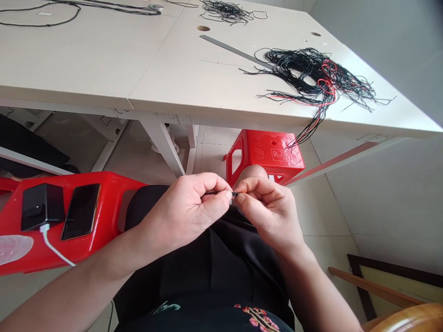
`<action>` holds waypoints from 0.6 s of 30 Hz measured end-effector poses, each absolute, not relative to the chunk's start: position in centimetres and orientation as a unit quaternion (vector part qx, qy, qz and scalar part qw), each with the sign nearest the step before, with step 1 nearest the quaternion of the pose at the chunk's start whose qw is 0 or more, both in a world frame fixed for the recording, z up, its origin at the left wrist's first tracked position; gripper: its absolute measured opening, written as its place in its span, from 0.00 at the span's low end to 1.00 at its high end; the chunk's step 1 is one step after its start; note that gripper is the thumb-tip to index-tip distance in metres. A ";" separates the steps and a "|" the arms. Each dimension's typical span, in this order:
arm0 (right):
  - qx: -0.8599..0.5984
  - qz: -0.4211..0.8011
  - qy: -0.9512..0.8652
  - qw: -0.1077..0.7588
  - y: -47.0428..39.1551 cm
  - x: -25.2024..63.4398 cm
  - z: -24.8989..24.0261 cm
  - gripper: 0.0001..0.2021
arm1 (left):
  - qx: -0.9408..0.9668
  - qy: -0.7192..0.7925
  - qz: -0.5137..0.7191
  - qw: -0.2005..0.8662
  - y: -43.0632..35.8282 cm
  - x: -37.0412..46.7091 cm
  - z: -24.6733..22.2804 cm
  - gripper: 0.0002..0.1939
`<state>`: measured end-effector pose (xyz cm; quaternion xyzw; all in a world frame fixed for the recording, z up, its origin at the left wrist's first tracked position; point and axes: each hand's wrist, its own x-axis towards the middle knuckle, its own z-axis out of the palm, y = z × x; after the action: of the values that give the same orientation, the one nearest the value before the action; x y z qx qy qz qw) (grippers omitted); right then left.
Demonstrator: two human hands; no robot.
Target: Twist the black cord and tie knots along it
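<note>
Foremost by size, the pale counter spans the area beyond the left grip and the right grip. A red stool stands to the left of the left grip; a second red stool stands beyond the right grip, partly under the counter. On the counter, beyond and to the right of the right grip, lies a loose bundle of black and red cords, some ends hanging over the edge. A smaller black tangle lies farther beyond both grips. A metal ruler runs to the larger bundle, its near end covered. Left of the left grip, a black box and a phone rest side by side on the stool.

Smallest noted is a thin dark cord, pinched narrowly between thumb and forefinger in both grips. A short length shows between the fingertips; the remainder is largely hidden inside the grips.
</note>
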<state>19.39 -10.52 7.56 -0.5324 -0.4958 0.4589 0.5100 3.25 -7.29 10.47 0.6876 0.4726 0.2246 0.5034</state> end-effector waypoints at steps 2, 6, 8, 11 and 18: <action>-0.518 0.486 -0.482 0.514 -10.5 19.4 7.4 0.01 | 0.676 0.469 0.230 0.520 -7.2 3.2 10.3 0.10; -0.485 0.534 -0.453 0.524 -10.5 19.3 6.8 0.02 | 0.648 0.468 0.239 0.552 -7.1 3.1 9.9 0.11; -0.471 0.543 -0.451 0.529 -10.5 19.3 6.5 0.02 | 0.634 0.472 0.240 0.563 -7.1 2.9 9.7 0.12; -0.468 0.523 -0.474 0.532 -10.5 19.5 6.4 0.02 | 0.624 0.481 0.243 0.566 -7.2 2.8 9.7 0.12; -0.463 0.495 -0.526 0.513 -10.7 19.6 7.1 0.05 | 0.585 0.440 0.303 0.610 -7.3 3.1 9.6 0.03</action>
<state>19.62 -10.72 7.07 -0.4634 -0.5262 0.4948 0.5134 3.11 -7.27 9.62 0.5853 0.4404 0.3030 0.6096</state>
